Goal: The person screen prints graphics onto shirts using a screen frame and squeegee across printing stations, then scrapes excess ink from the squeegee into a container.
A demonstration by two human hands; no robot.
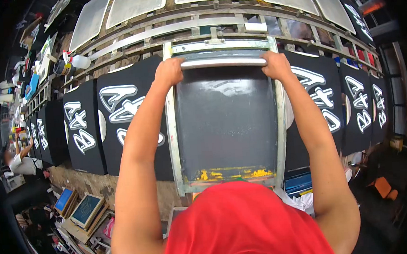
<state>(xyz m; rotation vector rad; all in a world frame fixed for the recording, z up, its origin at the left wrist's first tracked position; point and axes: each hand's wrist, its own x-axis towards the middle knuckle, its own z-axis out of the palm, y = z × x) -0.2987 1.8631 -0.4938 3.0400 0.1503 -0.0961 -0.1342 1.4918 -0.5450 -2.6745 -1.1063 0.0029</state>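
A screen-printing frame (172, 129) lies in front of me, its dark mesh (226, 125) bearing a pale wet patch near the far end and yellow smears near the close end. Across the far end of the mesh sits a squeegee (223, 62) with a long pale handle. My left hand (169, 72) is closed around the handle's left end, and my right hand (276, 66) grips its right end. Black shirts with white lettering, such as one left of the frame (118, 97) and one to its right (320, 92), flank it. The frame hides what lies beneath.
A metal rail (160, 34) runs behind the shirts, with pale flat panels (135, 7) beyond. White bottle (81, 61) at back left. Small framed screens (86, 212) stand at lower left. Another person (23, 164) works at far left. White cloth (301, 201) lies at right.
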